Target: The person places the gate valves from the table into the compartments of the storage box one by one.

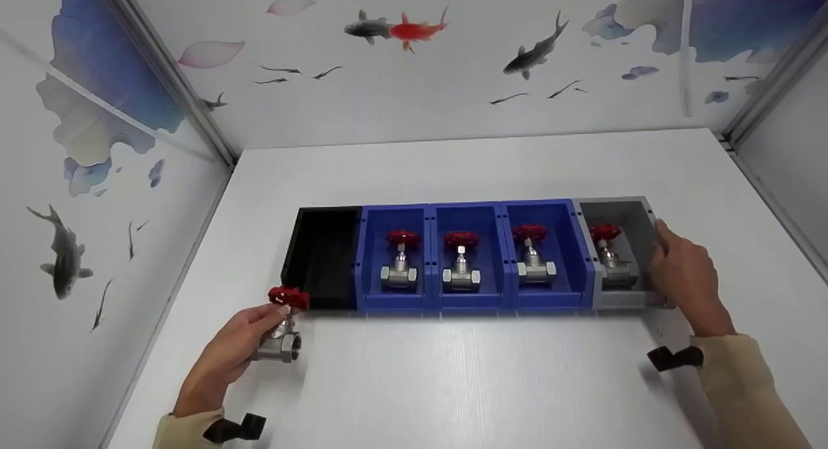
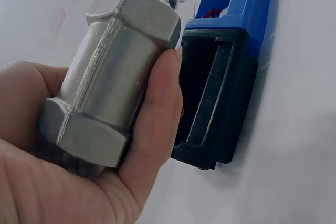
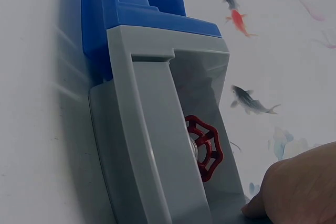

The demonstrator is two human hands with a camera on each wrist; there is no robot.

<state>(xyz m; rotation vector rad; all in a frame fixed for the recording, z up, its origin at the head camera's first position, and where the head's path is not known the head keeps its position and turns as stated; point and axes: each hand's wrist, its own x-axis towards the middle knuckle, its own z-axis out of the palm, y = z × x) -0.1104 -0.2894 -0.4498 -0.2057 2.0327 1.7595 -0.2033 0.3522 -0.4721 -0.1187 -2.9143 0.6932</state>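
Note:
My left hand [image 1: 236, 349] holds a gate valve [image 1: 279, 345] with a red handwheel and steel body, in front of the black bin [image 1: 323, 255]. In the left wrist view, fingers and thumb wrap around the valve's body [image 2: 107, 77], and its handwheel is hidden. At the far end of the row, my right hand [image 1: 689, 274] grips the outer side wall of the grey bin [image 1: 647, 261]. A valve [image 1: 614, 268] stands in that grey bin; in the right wrist view only its red handwheel [image 3: 206, 148] and a bit of stem show.
Between the black and grey bins, three joined blue bins each hold one valve: left [image 1: 399, 274], middle [image 1: 461, 277] and right [image 1: 535, 268]. The row sits on a white table [image 1: 453, 378]. Printed panels [image 1: 453, 99] enclose the back and sides.

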